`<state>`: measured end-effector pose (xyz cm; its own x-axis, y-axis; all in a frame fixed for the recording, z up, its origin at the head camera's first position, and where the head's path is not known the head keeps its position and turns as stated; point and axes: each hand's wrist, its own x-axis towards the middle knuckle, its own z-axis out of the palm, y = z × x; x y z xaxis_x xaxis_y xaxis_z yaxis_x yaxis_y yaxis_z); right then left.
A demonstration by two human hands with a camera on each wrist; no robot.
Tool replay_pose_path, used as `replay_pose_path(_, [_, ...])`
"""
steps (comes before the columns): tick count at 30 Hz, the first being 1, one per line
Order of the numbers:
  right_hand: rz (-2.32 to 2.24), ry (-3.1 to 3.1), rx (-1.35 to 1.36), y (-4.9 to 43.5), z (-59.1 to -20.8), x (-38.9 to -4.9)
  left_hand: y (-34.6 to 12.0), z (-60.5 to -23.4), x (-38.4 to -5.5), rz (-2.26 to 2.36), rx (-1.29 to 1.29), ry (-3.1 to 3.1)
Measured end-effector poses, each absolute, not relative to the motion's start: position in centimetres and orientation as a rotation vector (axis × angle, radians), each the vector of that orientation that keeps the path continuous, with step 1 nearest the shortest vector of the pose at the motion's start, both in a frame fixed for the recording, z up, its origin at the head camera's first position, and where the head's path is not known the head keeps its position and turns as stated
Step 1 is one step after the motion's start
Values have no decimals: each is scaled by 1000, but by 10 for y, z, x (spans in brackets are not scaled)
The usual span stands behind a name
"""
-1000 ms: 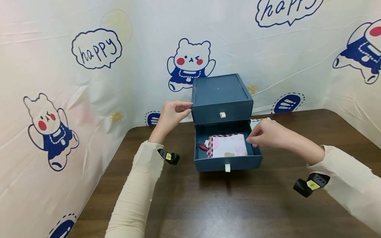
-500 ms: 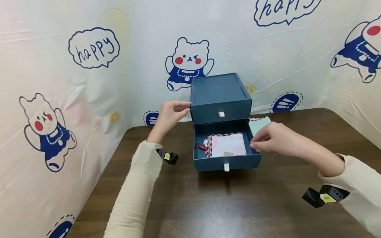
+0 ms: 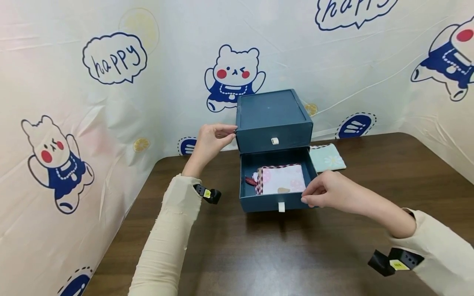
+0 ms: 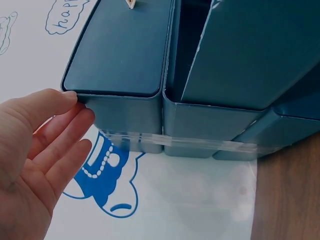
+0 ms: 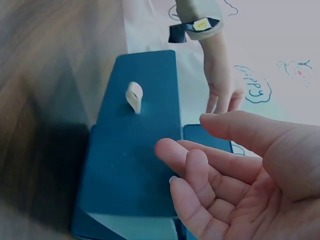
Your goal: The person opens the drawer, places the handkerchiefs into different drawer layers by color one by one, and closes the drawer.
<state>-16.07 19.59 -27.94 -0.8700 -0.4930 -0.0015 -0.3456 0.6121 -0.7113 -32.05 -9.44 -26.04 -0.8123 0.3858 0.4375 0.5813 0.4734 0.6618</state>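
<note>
Here, left grip and right grip, unclenched, overhang brown table before printed sheeting.

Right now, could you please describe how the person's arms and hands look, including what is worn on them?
Both arms wear long cream sleeves, wrinkled on the left. The left hand and right hand are bare, without gloves. Each wrist carries a small black device with a yellow label.

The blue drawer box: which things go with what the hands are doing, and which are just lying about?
Part of the job, it seems: left hand, touching the blue drawer box; right hand, by the open drawer; folded pink-and-white cloth inside it.
Just around, probably: pale green cloth beside the box; brown table; patterned sheet behind.
</note>
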Motion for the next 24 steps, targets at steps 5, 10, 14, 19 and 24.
replay_pose_path(5, [-1127, 2611, -691, 188, -286, -160, -94, -261, -321, -1254, -845, -2475])
replay_pose_path(10, [-1152, 2585, -716, 180, -290, -154, -94, -261, -321, -1250, -840, -2477])
replay_pose_path(14, [-1164, 2568, -743, 175, -294, -153, -95, -261, -321, -1255, -838, -2478])
replay_pose_path(19, [-1202, 2557, -723, 172, -304, -153, -95, -260, -320, -1258, -842, -2475])
replay_pose_path(24, [-1283, 2549, -673, 169, -316, -153, -94, -260, -320, -1255, -839, -2475])
